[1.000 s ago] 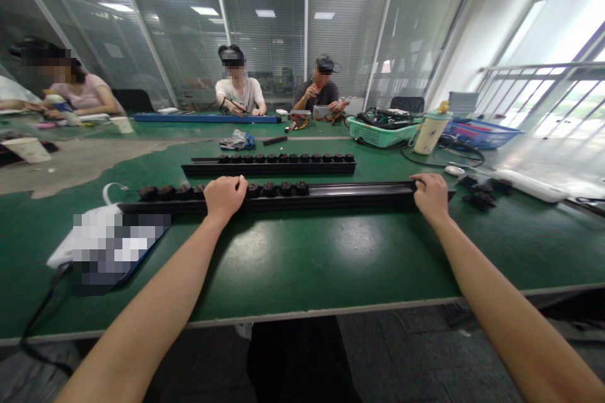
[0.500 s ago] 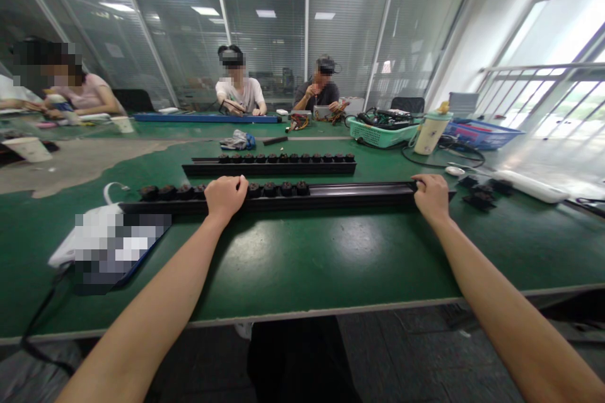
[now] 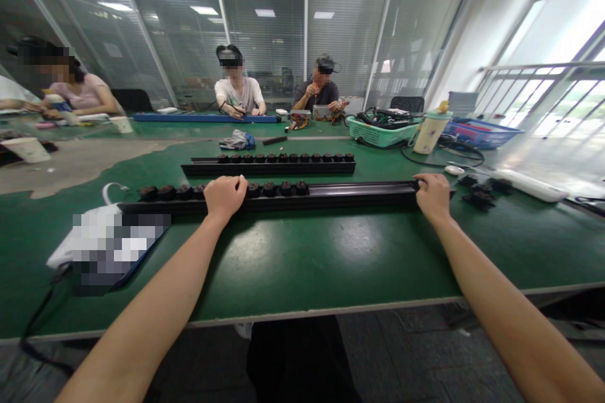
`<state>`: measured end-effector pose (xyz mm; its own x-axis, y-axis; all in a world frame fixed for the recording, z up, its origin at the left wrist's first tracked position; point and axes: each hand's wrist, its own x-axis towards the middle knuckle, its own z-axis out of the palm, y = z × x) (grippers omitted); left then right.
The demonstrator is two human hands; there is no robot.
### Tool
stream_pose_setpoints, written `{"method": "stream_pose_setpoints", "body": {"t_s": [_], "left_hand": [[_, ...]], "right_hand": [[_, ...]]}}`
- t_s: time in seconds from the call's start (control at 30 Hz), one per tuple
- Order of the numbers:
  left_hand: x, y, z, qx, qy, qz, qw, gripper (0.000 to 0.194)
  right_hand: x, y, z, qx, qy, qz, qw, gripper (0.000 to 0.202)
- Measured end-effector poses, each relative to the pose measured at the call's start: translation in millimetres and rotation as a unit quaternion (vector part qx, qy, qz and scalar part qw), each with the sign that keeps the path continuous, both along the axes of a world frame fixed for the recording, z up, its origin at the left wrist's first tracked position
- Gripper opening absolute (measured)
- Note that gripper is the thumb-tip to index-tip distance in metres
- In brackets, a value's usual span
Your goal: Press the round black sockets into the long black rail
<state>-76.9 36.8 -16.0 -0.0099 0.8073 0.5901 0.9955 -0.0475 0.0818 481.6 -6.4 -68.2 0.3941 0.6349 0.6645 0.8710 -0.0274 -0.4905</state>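
Note:
A long black rail lies across the green table in front of me, with several round black parts seated along its left and middle stretch. My left hand is closed on the rail's middle-left part, among the round parts. At the rail's right end, my right hand is closed with its fingers on the edge. The right stretch of the channel shows bare, shiny metal. Behind it lies a shorter black rail with a row of similar round parts, touched by neither hand.
Loose black parts and a white power strip lie at right. Behind them stand a cup, a green basket and a blue basket. A blurred-out flat item is at left. People sit across the table.
Both my hands stay on the long rail, the right one shifted very slightly right. Across the table, the hand of the person in white has moved a little over the blue bar.

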Motion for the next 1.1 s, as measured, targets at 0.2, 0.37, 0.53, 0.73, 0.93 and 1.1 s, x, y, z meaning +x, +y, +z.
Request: {"method": "stream_pose_setpoints", "body": {"t_s": [0.2, 0.37, 0.53, 0.73, 0.93, 1.1], "left_hand": [[1, 0, 0.1, 0.000, 0.001, 0.001, 1.000, 0.057], [1, -2, 1.0, 0.001, 0.006, 0.002, 1.000, 0.057], [2, -2, 1.8, -0.003, 0.003, 0.003, 1.000, 0.057], [2, -3, 2.1, -0.005, -0.009, 0.000, 1.000, 0.056], [2, -3, 3.2, -0.007, -0.001, 0.000, 1.000, 0.058], [2, -3, 3.4, -0.005, 0.010, 0.007, 1.000, 0.057]], "right_hand": [[0, -1, 1.5, -0.010, -0.016, -0.003, 1.000, 0.034], [4, -4, 2.4, -0.015, -0.002, -0.007, 1.000, 0.032], [8, -4, 0.3, -0.018, 0.016, -0.016, 1.000, 0.035], [10, -5, -0.9, -0.020, 0.041, -0.036, 0.998, 0.042], [21, 1, -3.3, -0.061, 0.062, -0.111, 0.990, 0.040], [24, 2, -4.4, -0.078, 0.085, -0.139, 0.984, 0.034]]}}
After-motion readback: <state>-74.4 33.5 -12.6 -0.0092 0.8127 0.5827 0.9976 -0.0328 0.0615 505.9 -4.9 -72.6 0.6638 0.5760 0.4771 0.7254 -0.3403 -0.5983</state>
